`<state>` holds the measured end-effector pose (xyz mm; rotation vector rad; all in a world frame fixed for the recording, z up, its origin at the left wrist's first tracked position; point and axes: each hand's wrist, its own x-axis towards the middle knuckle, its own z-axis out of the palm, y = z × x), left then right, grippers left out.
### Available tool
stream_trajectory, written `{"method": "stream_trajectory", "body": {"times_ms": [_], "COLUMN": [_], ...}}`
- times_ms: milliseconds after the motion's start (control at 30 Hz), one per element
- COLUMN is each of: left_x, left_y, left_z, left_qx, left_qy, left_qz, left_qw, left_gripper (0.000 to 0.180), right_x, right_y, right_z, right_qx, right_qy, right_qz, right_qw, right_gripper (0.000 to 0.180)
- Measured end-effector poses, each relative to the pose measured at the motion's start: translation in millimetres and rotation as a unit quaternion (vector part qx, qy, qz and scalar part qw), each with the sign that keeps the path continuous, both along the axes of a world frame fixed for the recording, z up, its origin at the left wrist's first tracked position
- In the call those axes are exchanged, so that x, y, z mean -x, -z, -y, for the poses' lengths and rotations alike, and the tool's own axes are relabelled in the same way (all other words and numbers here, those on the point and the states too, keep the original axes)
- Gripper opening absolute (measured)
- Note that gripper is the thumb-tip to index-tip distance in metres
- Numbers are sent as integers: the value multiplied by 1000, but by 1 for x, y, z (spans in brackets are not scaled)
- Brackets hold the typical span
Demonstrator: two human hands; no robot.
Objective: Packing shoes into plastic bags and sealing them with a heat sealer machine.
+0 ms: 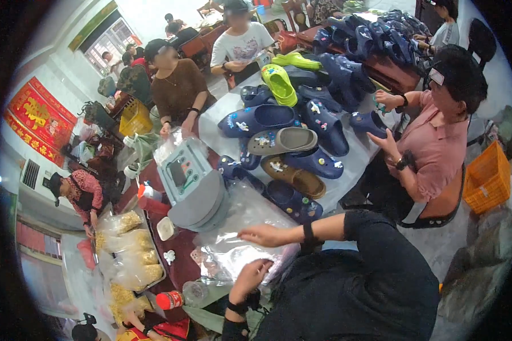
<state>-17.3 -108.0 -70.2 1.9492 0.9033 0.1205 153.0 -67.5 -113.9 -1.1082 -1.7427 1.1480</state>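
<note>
Clear plastic bags (267, 256) lie flat in a shiny stack on the table corner in front of me. My right hand (263, 234) is over the far part of the bags, fingers stretched out and holding nothing. Nearer, my left hand (252, 277) has its fingers bent together at the edge of the clear plastic bag. A grey machine (189, 182) with a small screen and buttons stands just beyond the bags. Behind it is a pile of clogs with small charms: navy (256, 120), grey (282, 141), brown (294, 177) and lime green (279, 85).
At right a person in pink (438, 136) holds a navy clog (367, 123). Two others stand across the table. Bags of yellow pieces (136, 244) fill a tray at left. A red-lidded jar (169, 300) stands nearby. A yellow crate (487, 177) is at far right.
</note>
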Motion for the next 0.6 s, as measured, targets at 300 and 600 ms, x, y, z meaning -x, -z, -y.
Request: {"method": "stream_trajectory", "body": {"times_ms": [300, 600], "left_x": [-134, -207], "left_y": [-26, -27], "left_z": [-90, -109], "left_qx": [-272, -152], "left_qy": [-20, -89], "left_qz": [197, 280], "left_qw": [942, 944], "left_gripper": [35, 31], "right_x": [-92, -114], "right_y": [-24, -29], "right_z": [-9, -20], "right_qx": [268, 237], "right_qy": [-296, -279], "right_qz": [-115, -141], "right_qw": [910, 920], "right_gripper": [56, 34]}}
